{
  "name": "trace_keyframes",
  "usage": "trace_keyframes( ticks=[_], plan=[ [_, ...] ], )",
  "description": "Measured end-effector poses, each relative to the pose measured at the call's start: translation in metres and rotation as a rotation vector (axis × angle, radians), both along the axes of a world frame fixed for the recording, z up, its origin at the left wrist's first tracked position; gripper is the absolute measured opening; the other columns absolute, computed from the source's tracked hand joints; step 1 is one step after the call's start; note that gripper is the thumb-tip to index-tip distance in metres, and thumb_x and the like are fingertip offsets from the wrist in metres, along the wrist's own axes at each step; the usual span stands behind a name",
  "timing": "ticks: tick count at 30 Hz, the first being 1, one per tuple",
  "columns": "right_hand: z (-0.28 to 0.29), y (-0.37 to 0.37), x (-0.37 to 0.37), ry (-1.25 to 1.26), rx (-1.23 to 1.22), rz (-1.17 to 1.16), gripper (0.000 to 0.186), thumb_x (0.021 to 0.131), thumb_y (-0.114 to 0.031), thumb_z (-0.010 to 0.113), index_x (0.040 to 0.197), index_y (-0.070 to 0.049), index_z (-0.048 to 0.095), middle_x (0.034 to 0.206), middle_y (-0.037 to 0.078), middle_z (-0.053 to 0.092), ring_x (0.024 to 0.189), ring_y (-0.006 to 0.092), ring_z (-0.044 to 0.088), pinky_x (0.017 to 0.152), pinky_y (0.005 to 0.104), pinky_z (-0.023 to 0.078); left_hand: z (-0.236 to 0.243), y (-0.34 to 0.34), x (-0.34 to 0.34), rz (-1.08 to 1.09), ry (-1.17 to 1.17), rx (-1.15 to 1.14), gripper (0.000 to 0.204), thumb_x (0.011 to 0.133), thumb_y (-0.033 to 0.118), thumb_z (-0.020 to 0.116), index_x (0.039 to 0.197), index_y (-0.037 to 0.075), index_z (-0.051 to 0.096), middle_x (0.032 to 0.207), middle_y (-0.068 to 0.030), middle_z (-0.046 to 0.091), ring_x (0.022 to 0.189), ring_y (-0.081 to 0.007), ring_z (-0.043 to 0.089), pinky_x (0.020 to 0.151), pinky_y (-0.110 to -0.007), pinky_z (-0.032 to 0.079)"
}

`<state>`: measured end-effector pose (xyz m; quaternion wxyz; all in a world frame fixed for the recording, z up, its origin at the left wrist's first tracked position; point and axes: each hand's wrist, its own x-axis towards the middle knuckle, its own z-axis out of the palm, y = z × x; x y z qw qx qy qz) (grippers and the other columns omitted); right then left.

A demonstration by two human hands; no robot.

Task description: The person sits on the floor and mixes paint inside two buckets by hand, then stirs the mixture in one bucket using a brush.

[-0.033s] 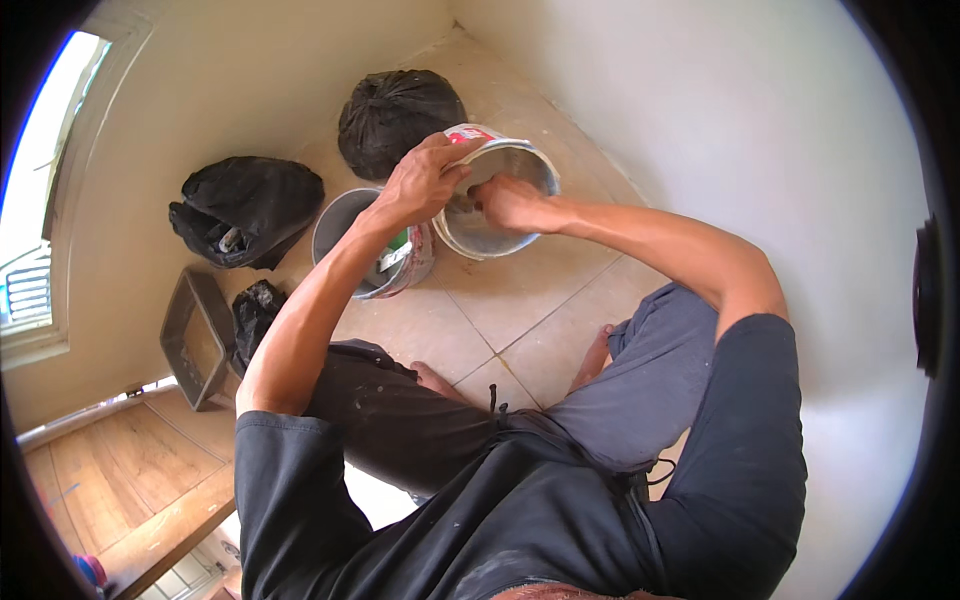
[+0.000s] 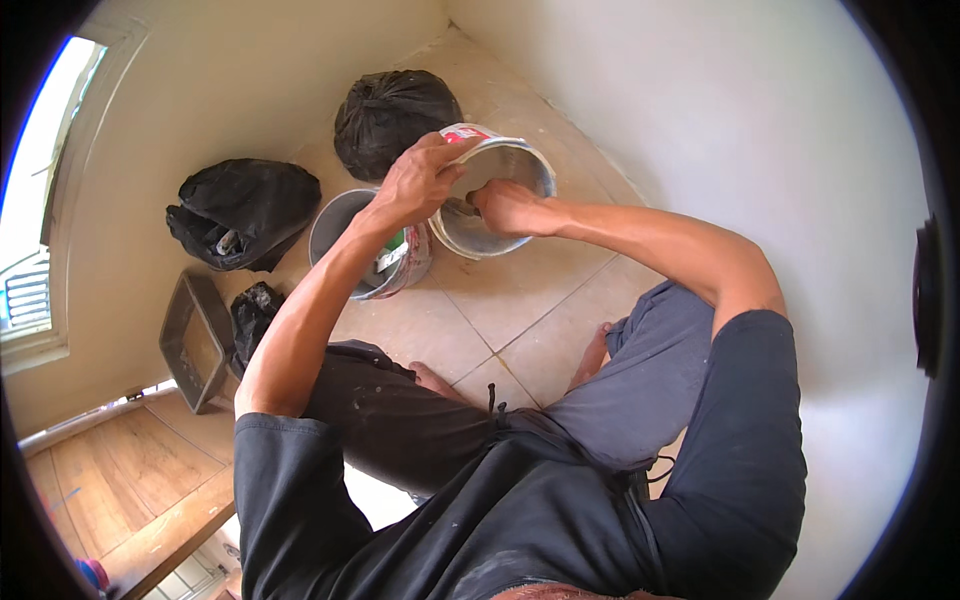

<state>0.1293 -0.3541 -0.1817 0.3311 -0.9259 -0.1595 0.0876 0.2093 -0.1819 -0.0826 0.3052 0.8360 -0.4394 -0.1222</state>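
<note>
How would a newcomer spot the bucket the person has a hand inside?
Find the corner of the two pale walls, then the round black bag near it. Just below and right of that is the red-labelled bucket, the left hand at its rim. Unlike the other bucket on its left, which holds something green and white, this one has the right hand inside.

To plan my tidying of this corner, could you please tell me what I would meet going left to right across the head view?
Window, leftmost black bag, left bucket, right bucket with the right hand inside, dark object at the far right.
</note>
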Motion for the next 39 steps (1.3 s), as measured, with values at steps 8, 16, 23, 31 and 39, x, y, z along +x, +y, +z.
trace_keyframes(
  ticks=[8, 16, 23, 31, 39],
  plan=[
    [0.040, -0.017, 0.011, -0.069, -0.127, 0.080, 0.020, 0.072, -0.011, 0.062, 0.082, 0.005, 0.069, 0.082, 0.028, 0.068, 0.082, 0.0435, 0.070, 0.071, 0.0493, 0.056, 0.011, 0.006, 0.005, 0.019, -0.015, 0.121, 0.043, 0.094, 0.014, 0.062, 0.137, 0.019, 0.062, 0.097, -0.0144, 0.055, 0.093, -0.0332, 0.059, 0.086, -0.043, 0.046],
    [0.016, -0.007, 0.004, -0.052, -0.093, 0.161, 0.019, 0.074, -0.010, 0.061, 0.084, 0.003, 0.071, 0.085, 0.028, 0.069, 0.084, 0.0425, 0.070, 0.074, 0.0503, 0.055, 0.012, 0.005, 0.004, 0.004, -0.011, 0.080, 0.044, 0.094, 0.013, 0.061, 0.138, 0.021, 0.062, 0.094, -0.0133, 0.053, 0.090, -0.0316, 0.058, 0.082, -0.042, 0.047],
    [0.037, -0.009, 0.016, -0.038, -0.146, 0.104, 0.011, 0.072, -0.010, 0.067, 0.071, 0.001, 0.067, 0.080, 0.025, 0.068, 0.081, 0.0394, 0.070, 0.071, 0.0465, 0.055, 0.006, 0.005, 0.007, -0.017, -0.034, 0.040, 0.040, 0.093, 0.015, 0.064, 0.133, 0.020, 0.066, 0.096, -0.0132, 0.056, 0.090, -0.0316, 0.060, 0.082, -0.041, 0.048],
    [0.042, -0.017, 0.012, -0.370, -0.262, 0.327, 0.013, 0.072, -0.009, 0.064, 0.073, 0.003, 0.070, 0.080, 0.023, 0.069, 0.075, 0.0382, 0.070, 0.066, 0.0462, 0.057, 0.004, 0.006, 0.007, 0.026, -0.112, 0.053, 0.038, 0.097, 0.025, 0.064, 0.135, 0.018, 0.064, 0.097, -0.0113, 0.060, 0.091, -0.0290, 0.061, 0.083, -0.039, 0.049],
    [0.085, -0.017, -0.005, -0.543, -0.260, 0.196, 0.016, 0.079, -0.010, 0.060, 0.076, 0.003, 0.069, 0.083, 0.022, 0.069, 0.083, 0.0349, 0.070, 0.074, 0.0421, 0.056, 0.002, -0.001, -0.001, -0.013, -0.149, 0.198, 0.046, 0.103, 0.026, 0.051, 0.149, 0.023, 0.050, 0.098, -0.0144, 0.062, 0.093, -0.0353, 0.063, 0.082, -0.044, 0.049]
  ],
)
